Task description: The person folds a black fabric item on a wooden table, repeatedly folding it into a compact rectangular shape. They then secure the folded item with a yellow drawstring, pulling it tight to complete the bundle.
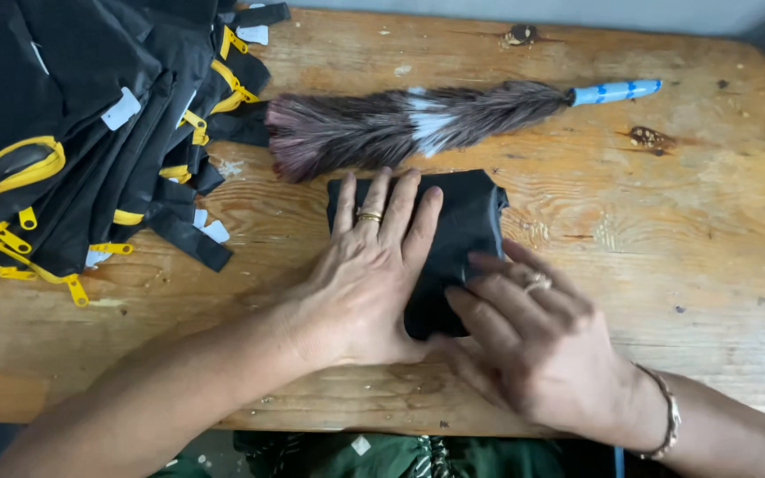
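The left hand point(367, 274) is lying flat, fingers spread, pinning the folded black cloth point(453, 235) to the tabletop point(683, 230). The right hand point(524, 341) is pressing its near edge, open-palmed, grasping nothing. A feather duster point(409, 124) and stacked black pouches point(90, 133) are lying beyond.

A feather duster point(418, 124) lies on the wooden table point(692, 230) just beyond the hands. A pile of black bags point(90, 133) with yellow zips sits far left of them.

Worn wooden table point(666, 265) with dark knots and scratches, grey wall point(533, 11) behind, even daylight
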